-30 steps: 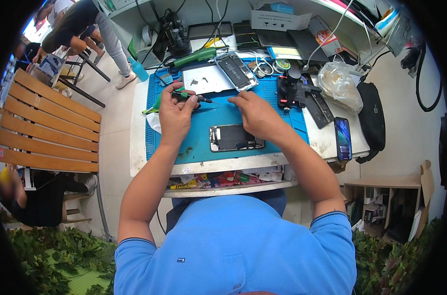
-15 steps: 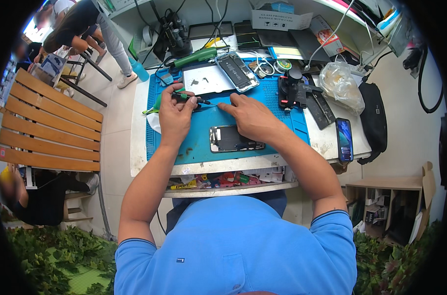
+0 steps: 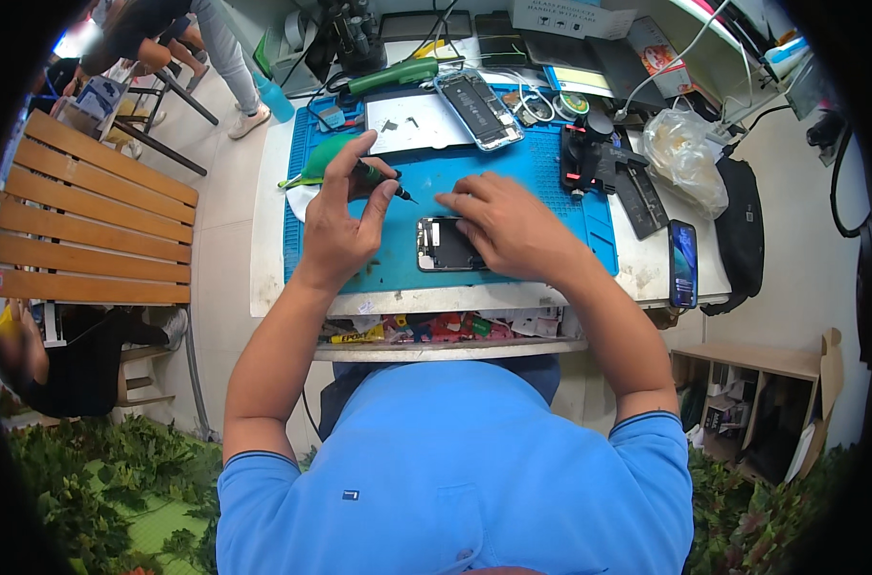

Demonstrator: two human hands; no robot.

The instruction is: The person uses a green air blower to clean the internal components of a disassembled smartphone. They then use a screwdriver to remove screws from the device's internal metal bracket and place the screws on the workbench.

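My left hand (image 3: 342,222) is closed on a slim black-and-green screwdriver (image 3: 404,193), its thin tip angled down to the right above the blue mat (image 3: 398,278). My right hand (image 3: 513,225), fingers apart and slightly blurred, hovers to the right of that tip. Below it lies a detached phone screen (image 3: 446,251), dark side up with a metal strip at its left end; the hand covers its right part. Whether my right thumb touches the screen I cannot tell. Beyond both hands, an opened phone body (image 3: 476,113) with its battery exposed rests against a white pad (image 3: 412,126).
A green air blower (image 3: 326,158) lies behind my left hand, and a green-handled tool (image 3: 393,77) farther back. Rightward are a black clamp fixture (image 3: 586,158), a plastic bag (image 3: 685,158) and a lit phone (image 3: 683,264). An open drawer (image 3: 446,331) of small items sits beneath the tabletop.
My right hand has drawn away from the screwdriver tip and come nearer over the phone screen. In my left hand the screwdriver now points more steeply downward. The whole view has shifted slightly.
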